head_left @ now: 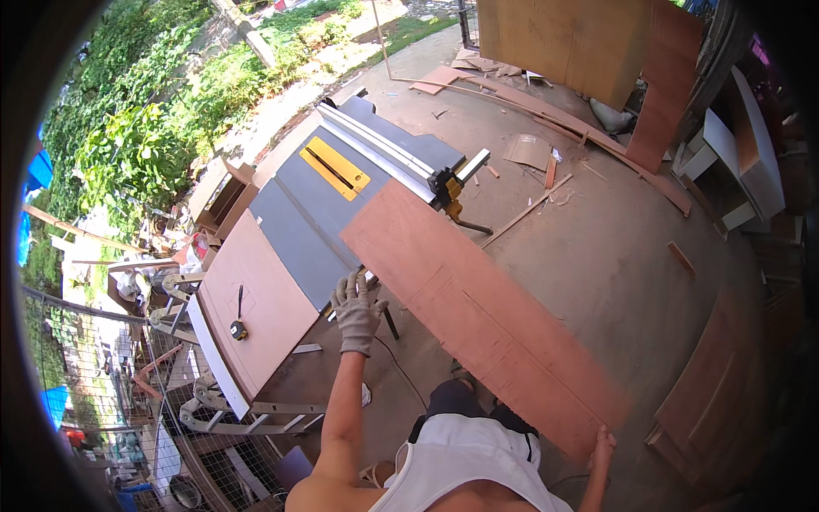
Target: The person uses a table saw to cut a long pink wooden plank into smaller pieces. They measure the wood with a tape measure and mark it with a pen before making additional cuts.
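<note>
A long reddish plywood panel slants from the table saw down to my lower right, its far end over the saw's grey top. My right hand is closed around the panel's near right corner. My left hand, in a grey work glove, is beside the saw's near edge, left of the panel. Its fingers are spread and hold nothing; whether they touch the saw's edge I cannot tell. A yellow insert with a dark slot is set in the saw top, left of the silver rip fence.
Left of the saw, a pinkish board carries a tape measure and a dark pen-like tool. A folding ladder is below it. Wood strips and plywood offcuts litter the floor. Large sheets stand at the back.
</note>
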The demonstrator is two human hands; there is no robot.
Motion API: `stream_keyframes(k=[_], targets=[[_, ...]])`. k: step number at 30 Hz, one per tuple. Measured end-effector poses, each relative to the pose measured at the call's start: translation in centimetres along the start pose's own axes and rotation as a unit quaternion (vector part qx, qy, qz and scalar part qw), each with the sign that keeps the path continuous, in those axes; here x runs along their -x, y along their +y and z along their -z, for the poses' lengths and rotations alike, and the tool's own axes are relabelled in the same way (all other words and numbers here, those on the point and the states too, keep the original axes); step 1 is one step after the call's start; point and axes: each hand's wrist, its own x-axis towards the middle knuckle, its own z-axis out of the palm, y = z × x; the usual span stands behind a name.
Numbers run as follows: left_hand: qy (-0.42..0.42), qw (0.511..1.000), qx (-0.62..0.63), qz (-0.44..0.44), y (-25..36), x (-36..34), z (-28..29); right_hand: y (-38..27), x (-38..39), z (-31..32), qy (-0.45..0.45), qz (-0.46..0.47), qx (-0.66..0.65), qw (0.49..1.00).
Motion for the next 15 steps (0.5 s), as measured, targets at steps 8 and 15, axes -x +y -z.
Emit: stream_keyframes(k=[8,15], targets=[[-0.126,0.980,0.144,-0.060,-2.8,-5.8,-5.8,-0.6,-0.6,-1.5,0.059,0.037,0.109,0.992],[-0.136,0.918,0.371,-0.014,-0.4,-5.6,-2.2,-0.8,-1.9,-1.7,0.098,0.079,0.064,0.990]])
